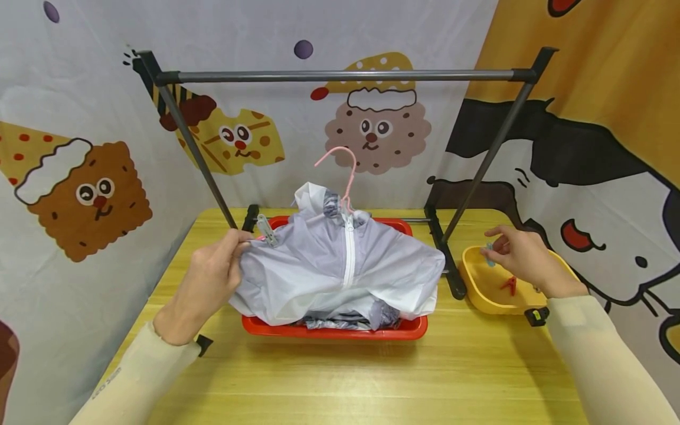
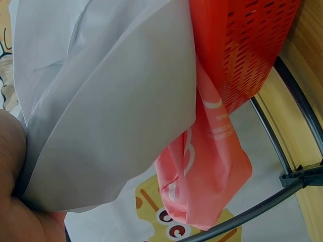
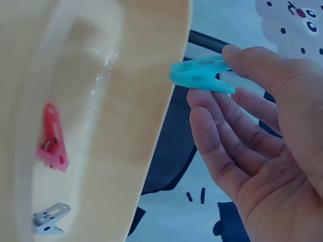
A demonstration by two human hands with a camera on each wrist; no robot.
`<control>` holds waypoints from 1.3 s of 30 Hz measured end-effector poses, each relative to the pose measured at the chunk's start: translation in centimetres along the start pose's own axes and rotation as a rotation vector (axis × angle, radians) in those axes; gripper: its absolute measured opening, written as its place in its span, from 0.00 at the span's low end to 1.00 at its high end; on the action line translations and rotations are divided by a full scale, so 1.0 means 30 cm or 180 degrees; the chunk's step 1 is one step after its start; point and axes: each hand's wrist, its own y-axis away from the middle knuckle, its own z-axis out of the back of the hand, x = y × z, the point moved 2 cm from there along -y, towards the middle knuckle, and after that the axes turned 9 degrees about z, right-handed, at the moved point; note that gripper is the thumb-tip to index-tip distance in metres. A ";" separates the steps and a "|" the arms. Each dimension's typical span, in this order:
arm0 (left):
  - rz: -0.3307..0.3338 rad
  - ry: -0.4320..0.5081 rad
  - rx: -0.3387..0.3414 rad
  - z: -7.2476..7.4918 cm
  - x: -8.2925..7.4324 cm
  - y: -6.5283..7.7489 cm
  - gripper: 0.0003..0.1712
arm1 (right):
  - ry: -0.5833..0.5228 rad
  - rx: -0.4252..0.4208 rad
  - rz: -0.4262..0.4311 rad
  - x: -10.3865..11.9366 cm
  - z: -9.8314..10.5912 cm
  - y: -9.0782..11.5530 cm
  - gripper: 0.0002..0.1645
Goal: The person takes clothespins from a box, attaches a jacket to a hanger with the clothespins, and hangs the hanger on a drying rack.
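Note:
A light grey and white zip-up jacket (image 1: 303,260) lies spread on a pink hanger (image 1: 352,171) over the red basket (image 1: 334,333). My left hand (image 1: 209,274) pinches the jacket at its left shoulder, near the hanger's end. Just beside those fingers, a pale grey clothespin (image 1: 267,230) is clipped to that shoulder. Over at the right, my right hand (image 1: 523,257) holds a teal clothespin (image 3: 199,75) between thumb and fingers, above the rim of the yellow basin (image 1: 478,298). Inside the basin lie a red clothespin (image 3: 53,141) and a whitish one (image 3: 51,219).
A dark metal clothes rack (image 1: 345,76) stands behind and around the basket, its right foot (image 1: 455,283) beside the basin. Patterned clothes fill the basket under the jacket. Pink cloth (image 2: 217,166) hangs over the basket's side in the left wrist view. A printed curtain (image 1: 244,35) backs the wooden table (image 1: 372,378).

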 end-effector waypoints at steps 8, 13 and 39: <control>0.0048 0.0023 0.0066 0.000 0.000 0.002 0.14 | 0.0046 -0.0239 0.0110 0.028 0.014 -0.010 0.22; 0.0048 0.0030 0.0058 -0.002 0.000 0.000 0.14 | 0.0020 -0.0292 0.0085 0.047 0.017 -0.013 0.19; 0.0144 0.0072 0.0122 -0.012 -0.002 -0.006 0.09 | -0.0116 -0.0749 0.0160 0.175 0.040 -0.036 0.17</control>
